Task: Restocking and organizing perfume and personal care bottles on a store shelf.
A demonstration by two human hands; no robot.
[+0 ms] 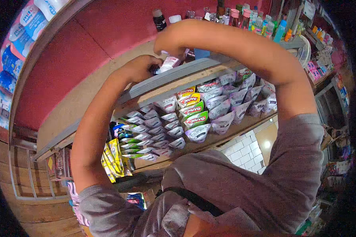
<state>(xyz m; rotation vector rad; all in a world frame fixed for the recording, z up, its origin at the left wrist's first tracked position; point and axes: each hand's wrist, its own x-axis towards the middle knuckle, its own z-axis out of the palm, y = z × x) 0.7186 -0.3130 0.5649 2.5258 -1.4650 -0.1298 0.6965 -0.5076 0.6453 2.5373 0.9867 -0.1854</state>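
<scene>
Over the upper shelf, my right hand [170, 41] reaches down with its fingers around a pale pink and white bottle [170, 62]. The bottle leans, and its lower end is close behind the shelf's grey front rail [178, 71]. My left hand [144, 68] is just left of it, with the fingers curled by a small dark item [154, 70]. Blur and the fingers hide whether that item is held. Behind the right wrist, a blue container [201, 54] shows in part.
Pouches [222, 109] stand in rows on the shelf below, with yellow packets [115, 158] at its left end. A dark bottle [159, 20] and several other bottles [267, 26] line the upper shelf. At right is a white fan [304, 51]; baby-product packs [26, 26] are at upper left.
</scene>
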